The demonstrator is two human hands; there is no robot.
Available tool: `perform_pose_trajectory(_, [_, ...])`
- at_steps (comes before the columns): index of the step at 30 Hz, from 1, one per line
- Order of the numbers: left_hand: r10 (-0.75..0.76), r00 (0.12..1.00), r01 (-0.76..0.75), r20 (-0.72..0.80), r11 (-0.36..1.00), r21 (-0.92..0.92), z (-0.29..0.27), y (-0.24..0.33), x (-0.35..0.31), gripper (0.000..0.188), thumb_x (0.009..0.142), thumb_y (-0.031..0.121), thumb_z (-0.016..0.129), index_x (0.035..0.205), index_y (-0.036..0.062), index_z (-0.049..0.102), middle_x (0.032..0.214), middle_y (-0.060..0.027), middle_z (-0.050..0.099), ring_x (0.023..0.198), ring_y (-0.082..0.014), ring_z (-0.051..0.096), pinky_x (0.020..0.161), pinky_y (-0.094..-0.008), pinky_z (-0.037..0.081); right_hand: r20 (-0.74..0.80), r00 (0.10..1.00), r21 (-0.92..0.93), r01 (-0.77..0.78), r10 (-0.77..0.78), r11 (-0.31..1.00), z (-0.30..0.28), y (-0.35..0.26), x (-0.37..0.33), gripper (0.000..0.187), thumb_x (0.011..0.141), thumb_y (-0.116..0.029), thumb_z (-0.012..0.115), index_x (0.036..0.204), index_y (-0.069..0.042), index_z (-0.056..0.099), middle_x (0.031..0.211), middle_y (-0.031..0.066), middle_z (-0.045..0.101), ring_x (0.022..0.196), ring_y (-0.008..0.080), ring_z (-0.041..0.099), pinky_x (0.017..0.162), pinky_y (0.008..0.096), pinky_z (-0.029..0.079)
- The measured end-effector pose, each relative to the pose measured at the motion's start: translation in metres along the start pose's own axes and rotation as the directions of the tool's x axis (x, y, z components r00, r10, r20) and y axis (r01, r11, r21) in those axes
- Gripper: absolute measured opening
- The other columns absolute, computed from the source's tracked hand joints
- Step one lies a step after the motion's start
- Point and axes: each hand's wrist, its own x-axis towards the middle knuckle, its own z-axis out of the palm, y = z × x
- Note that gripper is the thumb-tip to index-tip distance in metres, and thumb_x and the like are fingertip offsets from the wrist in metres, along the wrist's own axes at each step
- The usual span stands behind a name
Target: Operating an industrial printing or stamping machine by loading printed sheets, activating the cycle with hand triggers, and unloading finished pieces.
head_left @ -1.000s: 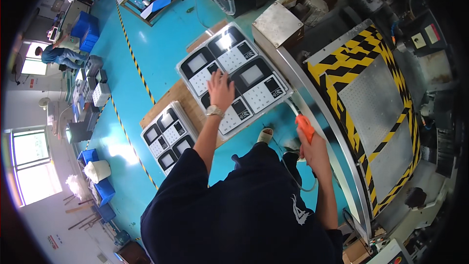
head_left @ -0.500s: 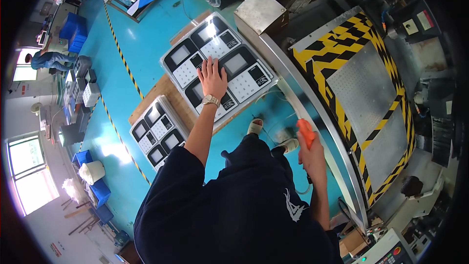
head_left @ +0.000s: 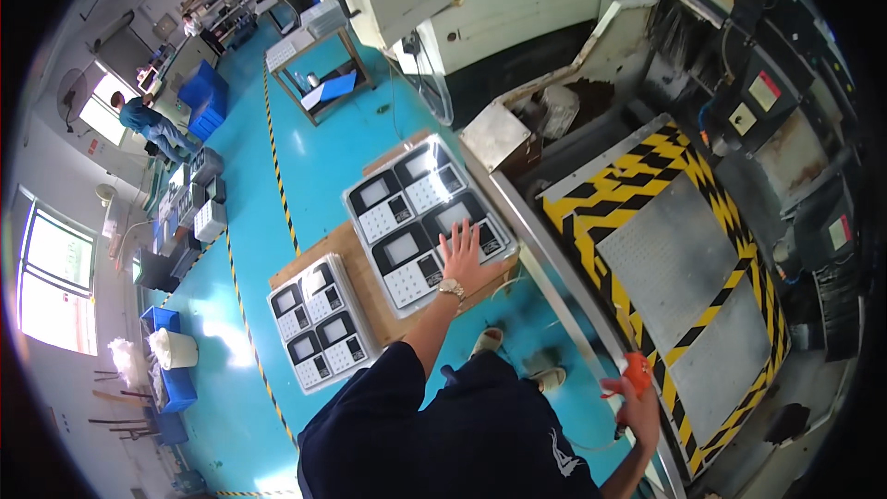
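Note:
My left hand [head_left: 465, 259] lies with its fingers spread on the right part of a large stack of panel sheets [head_left: 392, 291]. The sheets are printed with black and white keypad faces and pale grey windows, several to a sheet. In my right hand [head_left: 639, 414], at the metal edge of the machine, is an orange air blow gun [head_left: 637, 371]; a thin hose seems to trail from it. Left of the large stack, a smaller stack of similar panel sheets [head_left: 319, 322] rests on the same brown wooden board [head_left: 356, 263].
On my right is a machine bed [head_left: 665, 240] edged with yellow-and-black striped tape. Its metal rail [head_left: 554, 249] runs beside the stack. A wooden cart [head_left: 319, 74] stands farther ahead. Blue bins [head_left: 203, 97] and another person [head_left: 152, 120] are at the far left.
My view has tilted up and shifted. The left hand has slid toward the right side of the large stack. The right hand has moved, with the blow gun, closer to the machine's rail.

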Motion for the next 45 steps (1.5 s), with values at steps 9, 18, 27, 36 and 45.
perform_pose_trajectory(9, [0.013,0.981,-0.025,0.193,0.998,0.058,0.006,-0.007,0.004,0.097,0.098,0.07,0.043,0.163,0.0012,0.019,0.17,-0.0238,0.011,0.157,-0.0454,0.007,0.123,-0.0651,0.009,-0.682,0.69,0.047,-0.29,0.243,0.956,-0.205,0.223,-0.094,0.043,0.102,-0.03,0.064,0.131,0.002,0.059,0.111,0.0127,0.064,0.083,0.018,0.06,0.073,0.0346,0.052])
perform_pose_trajectory(18, [0.085,0.917,-0.077,-0.389,0.996,0.034,-0.079,-0.002,0.003,0.054,0.091,0.009,0.061,0.144,0.0033,0.051,0.134,-0.0191,0.066,0.112,-0.0356,0.069,0.089,-0.0432,0.059,-0.958,0.255,-0.069,-0.641,0.128,0.764,-0.183,0.273,-0.129,0.049,0.102,-0.032,0.065,0.137,0.001,0.055,0.122,0.0219,0.062,0.105,0.0281,0.063,0.09,0.0408,0.053])
perform_pose_trajectory(27, [-0.142,0.655,0.276,-0.742,0.959,0.059,-0.276,0.012,-0.022,0.051,0.091,0.006,0.061,0.142,0.0049,0.058,0.109,-0.0196,0.074,0.082,-0.0364,0.07,0.07,-0.0441,0.055,-0.786,0.275,-0.524,0.177,-0.554,0.833,-0.147,0.107,-0.021,0.058,0.102,-0.021,0.059,0.155,-0.009,0.04,0.145,0.0157,0.056,0.133,0.0296,0.054,0.107,0.0427,0.048])
perform_pose_trajectory(36, [0.248,0.704,-0.239,-0.666,0.965,0.107,-0.364,0.226,-0.064,0.031,0.1,0.006,0.058,0.128,-0.0029,0.067,0.117,-0.0209,0.073,0.091,-0.0347,0.074,0.075,-0.0402,0.056,0.331,0.662,0.405,0.544,-0.672,0.735,-0.026,-0.08,0.059,0.078,0.097,-0.027,0.073,0.159,-0.008,0.031,0.153,0.0109,0.046,0.13,0.0233,0.052,0.11,0.0405,0.044])
perform_pose_trajectory(45, [0.956,0.269,-0.862,-0.121,0.294,0.413,-0.296,0.326,-0.116,0.031,0.102,0.02,0.058,0.127,0.0057,0.069,0.131,-0.0087,0.07,0.123,-0.0286,0.067,0.101,-0.0386,0.051,0.04,0.757,0.932,0.207,-0.652,0.298,-0.081,-0.046,0.024,0.074,0.103,-0.031,0.054,0.161,0.002,0.022,0.165,0.0222,0.029,0.153,0.0296,0.029,0.124,0.0421,0.027])
